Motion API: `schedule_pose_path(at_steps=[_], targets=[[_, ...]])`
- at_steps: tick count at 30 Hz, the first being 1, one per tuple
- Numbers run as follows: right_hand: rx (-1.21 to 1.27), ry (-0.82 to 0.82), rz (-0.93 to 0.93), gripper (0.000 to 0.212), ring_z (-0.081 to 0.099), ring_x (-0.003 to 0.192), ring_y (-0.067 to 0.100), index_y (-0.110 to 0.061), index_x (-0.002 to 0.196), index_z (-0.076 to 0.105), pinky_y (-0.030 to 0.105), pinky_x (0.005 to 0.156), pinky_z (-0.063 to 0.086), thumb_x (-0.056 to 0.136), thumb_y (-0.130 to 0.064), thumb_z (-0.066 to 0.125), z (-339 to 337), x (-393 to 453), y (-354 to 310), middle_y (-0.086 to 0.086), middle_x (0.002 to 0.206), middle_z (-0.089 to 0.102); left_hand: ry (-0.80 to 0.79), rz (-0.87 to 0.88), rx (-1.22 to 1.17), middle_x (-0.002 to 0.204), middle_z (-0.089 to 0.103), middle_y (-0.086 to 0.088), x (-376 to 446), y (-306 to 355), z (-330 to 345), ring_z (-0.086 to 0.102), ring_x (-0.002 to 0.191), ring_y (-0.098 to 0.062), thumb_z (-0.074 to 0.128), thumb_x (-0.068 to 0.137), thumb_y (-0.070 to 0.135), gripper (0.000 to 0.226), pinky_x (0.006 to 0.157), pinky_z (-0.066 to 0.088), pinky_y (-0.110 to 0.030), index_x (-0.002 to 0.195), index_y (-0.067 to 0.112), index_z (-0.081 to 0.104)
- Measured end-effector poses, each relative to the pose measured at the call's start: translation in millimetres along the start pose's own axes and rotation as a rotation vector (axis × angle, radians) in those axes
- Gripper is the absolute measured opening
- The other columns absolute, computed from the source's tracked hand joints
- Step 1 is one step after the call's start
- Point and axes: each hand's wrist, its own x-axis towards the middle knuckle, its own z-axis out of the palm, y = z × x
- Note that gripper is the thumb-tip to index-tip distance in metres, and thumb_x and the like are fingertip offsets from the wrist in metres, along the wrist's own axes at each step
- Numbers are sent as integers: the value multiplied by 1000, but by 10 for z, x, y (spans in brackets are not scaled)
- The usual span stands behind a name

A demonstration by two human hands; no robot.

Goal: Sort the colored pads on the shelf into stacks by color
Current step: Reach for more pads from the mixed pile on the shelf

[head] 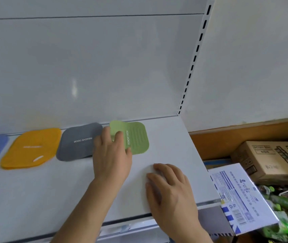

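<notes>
Shelf [166, 137]: smooth, matt white, looks like painted metal. Back panel [87, 67]: same white, faint sheen. Green pad [138, 137]: soft rubbery look, ribbed, matt. Grey pad [80, 142] and yellow pad [31, 148]: smooth, matt. Cardboard box [271, 158]: brown, dull. White package [241, 195]: glossy printed wrap.

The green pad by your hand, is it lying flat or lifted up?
Partly lifted: the green pad has its left edge curled up under the left hand's fingers; its right side lies on the shelf.
</notes>
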Motion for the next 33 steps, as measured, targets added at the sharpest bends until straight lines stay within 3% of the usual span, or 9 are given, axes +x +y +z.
schedule_pose_path(at_steps=[4,7,15,21,28,30,33], targets=[[-60,-20,14,21,59,128,31,-24,108,73,47,103,50,89,-28,67,-10,-1,-38,3,133,66,52,137,14,127,63,-12,-170,-7,23,57,113,-41,79,79,29,32,89,54,-51,105,13,74],[-67,-21,5,23,59,129,32,-24,110,74,49,103,51,89,-29,66,-15,-3,-39,5,134,66,40,237,-62,112,68,-5,-300,-52,89,61,105,-34,60,89,37,33,90,55,-48,106,13,75],[-81,-22,2,24,59,129,32,-22,111,75,50,103,50,93,-31,62,0,-3,-29,6,135,66,25,286,-107,130,66,-11,-488,-128,64,60,123,-34,61,93,32,34,103,53,-49,115,9,73],[-152,-62,39,32,54,134,39,-15,118,74,56,108,46,97,-31,56,41,-87,-144,14,140,64,14,292,-166,129,67,-5,-1009,-490,-167,60,123,-28,61,95,31,31,104,52,-44,116,13,74],[-123,-57,30,40,55,133,45,-15,115,76,60,106,47,95,-39,51,266,-510,-939,16,137,66,9,188,-152,132,67,-2,-1634,-1395,-608,61,125,-24,54,94,39,36,106,51,-40,115,18,74],[-133,-85,3,42,55,134,44,-16,117,77,60,106,47,93,-42,54,359,-656,-1259,15,138,66,29,158,-149,131,68,0,-1882,-1733,-781,61,125,-22,52,94,39,38,108,47,-35,116,20,75],[-72,-109,-35,34,55,135,42,-20,113,78,59,103,50,89,-38,63,520,-879,-1806,12,137,66,50,74,-146,126,69,3,-2311,-2282,-1065,62,121,-20,50,95,39,36,103,53,-37,112,20,76]])
